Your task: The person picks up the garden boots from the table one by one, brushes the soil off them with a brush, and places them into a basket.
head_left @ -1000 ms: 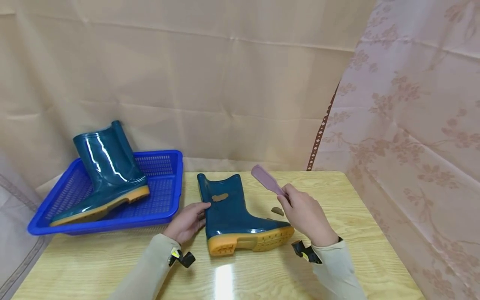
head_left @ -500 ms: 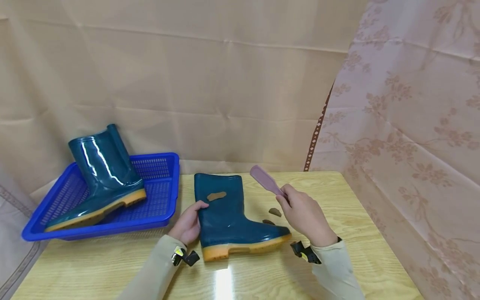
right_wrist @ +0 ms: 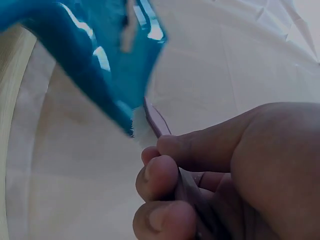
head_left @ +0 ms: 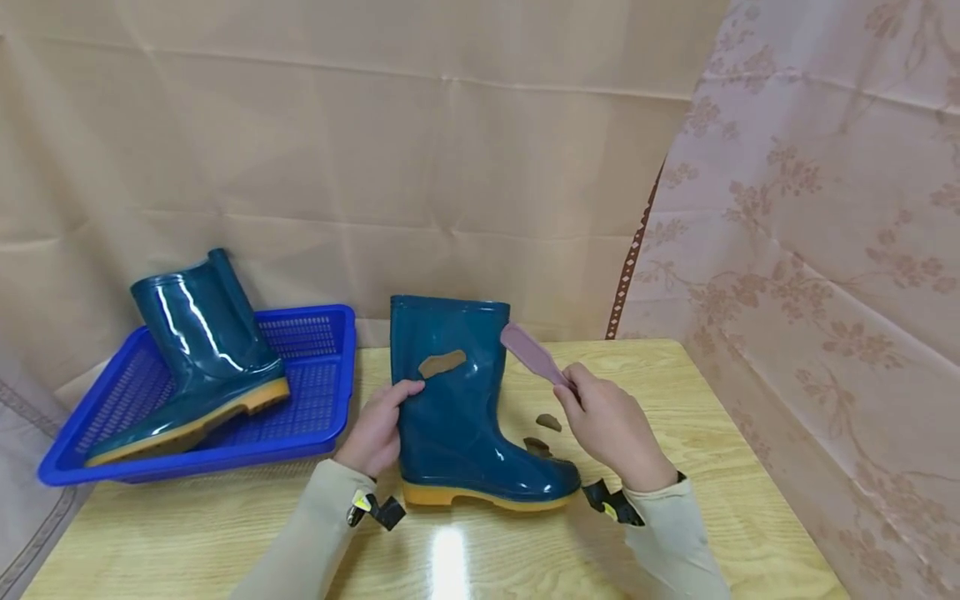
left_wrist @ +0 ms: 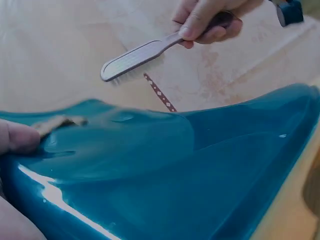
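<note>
A dark green rain boot [head_left: 450, 417] with a yellow sole stands at the table's middle, toe pointing right. On its shaft sits a brown, mud-like patch [head_left: 442, 363]. My left hand [head_left: 378, 425] grips the back of the shaft, thumb on the near side just below the patch; the other fingers are mostly hidden behind the boot. To the right, my right hand [head_left: 611, 425] holds a purple brush [head_left: 534, 353] by its handle. White bristles [left_wrist: 137, 74] show under the brush head in the left wrist view. In the head view the brush head appears beside the shaft, apart from the patch.
A second green boot [head_left: 202, 350] leans in a blue plastic basket [head_left: 341, 367] on the left. Loose brown pieces [head_left: 549, 422] lie on the wooden table [head_left: 720, 500] behind the boot's toe. A beige curtain [head_left: 337, 167] hangs behind the table.
My left hand has tilted the boot up from lying on its side, so the shaft rises and the sole turns downward. The right hand with the brush has barely moved.
</note>
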Tool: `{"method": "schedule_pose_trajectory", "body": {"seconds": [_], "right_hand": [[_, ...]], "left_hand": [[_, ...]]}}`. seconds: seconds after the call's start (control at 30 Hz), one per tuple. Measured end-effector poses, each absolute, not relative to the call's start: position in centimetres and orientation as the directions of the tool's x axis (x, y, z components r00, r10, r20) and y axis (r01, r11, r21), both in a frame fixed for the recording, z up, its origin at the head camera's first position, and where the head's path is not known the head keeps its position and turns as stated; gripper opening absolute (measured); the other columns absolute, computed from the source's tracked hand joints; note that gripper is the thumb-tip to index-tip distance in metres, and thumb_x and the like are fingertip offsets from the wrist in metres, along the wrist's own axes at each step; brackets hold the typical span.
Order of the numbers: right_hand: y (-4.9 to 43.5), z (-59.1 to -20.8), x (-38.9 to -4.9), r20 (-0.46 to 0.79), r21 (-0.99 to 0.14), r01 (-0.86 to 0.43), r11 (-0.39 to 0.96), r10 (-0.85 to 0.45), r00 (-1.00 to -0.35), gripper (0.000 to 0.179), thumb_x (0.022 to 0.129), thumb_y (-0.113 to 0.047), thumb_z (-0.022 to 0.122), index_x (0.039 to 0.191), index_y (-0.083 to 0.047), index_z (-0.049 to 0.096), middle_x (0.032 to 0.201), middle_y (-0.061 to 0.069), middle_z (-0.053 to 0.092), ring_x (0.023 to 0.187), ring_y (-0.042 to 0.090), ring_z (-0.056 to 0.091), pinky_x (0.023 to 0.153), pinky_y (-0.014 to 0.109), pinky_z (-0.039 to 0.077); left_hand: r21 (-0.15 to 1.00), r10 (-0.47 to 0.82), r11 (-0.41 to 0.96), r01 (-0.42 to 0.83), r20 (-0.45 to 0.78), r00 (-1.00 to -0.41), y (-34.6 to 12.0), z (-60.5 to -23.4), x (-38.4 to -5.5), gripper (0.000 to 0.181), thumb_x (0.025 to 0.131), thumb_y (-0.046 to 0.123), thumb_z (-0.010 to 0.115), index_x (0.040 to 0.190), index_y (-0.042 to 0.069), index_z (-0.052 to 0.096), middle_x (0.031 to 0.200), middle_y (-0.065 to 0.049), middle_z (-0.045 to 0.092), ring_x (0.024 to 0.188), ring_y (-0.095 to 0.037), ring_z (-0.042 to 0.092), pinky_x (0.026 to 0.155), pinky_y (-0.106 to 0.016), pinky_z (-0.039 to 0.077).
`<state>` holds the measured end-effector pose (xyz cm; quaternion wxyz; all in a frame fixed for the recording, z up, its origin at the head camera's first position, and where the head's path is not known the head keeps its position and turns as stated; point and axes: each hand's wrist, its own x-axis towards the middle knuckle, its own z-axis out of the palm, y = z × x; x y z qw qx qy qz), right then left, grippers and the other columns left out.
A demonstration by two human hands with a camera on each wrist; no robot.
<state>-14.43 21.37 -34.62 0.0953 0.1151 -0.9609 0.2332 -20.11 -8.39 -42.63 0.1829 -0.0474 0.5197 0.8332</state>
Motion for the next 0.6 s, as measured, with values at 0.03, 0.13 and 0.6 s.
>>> {"method": "schedule_pose_trajectory", "body": {"seconds": [0.03,0.13,0.6], "right_hand": [[21.4,-34.6,-14.4,0.238,-0.429,-0.263,0.864,-0.173,-0.956,0.010,0.106,-0.017,0.059,0.105,-0.007,0.062,0.067,0.000,0.048,0.053,0.013,0.042,0.049,0.028,0.032],[21.5,-34.6,-14.5,0.246,-0.436,-0.264,0.860,-0.168,-0.955,0.010,0.107,-0.017,0.059,0.105,-0.007,0.062,0.068,0.000,0.047,0.053,0.013,0.042,0.050,0.028,0.032],[22.0,-34.6,-14.6,0.333,-0.435,-0.274,0.857,-0.130,-0.934,0.013,0.106,-0.017,0.060,0.096,-0.009,0.057,0.064,-0.001,0.043,0.049,0.012,0.037,0.047,0.028,0.031]], "left_hand": [[0.854,0.252,-0.395,-0.340,-0.255,-0.934,-8.4,-42.3,-20.0,0.051,0.103,0.020,0.057,0.149,0.009,0.039,0.138,-0.003,0.060,0.125,-0.019,0.056,0.108,-0.038,0.045],[0.866,0.258,-0.401,-0.298,-0.205,-0.944,-9.0,-41.3,-19.9,0.043,0.105,0.020,0.056,0.145,0.011,0.044,0.133,0.000,0.064,0.123,-0.017,0.059,0.107,-0.038,0.046],[0.898,-0.009,-0.439,0.010,0.007,-1.000,-10.2,-38.6,-20.0,0.038,0.109,0.016,0.050,0.147,0.013,0.048,0.141,0.002,0.058,0.131,-0.017,0.053,0.109,-0.035,0.045]]}}
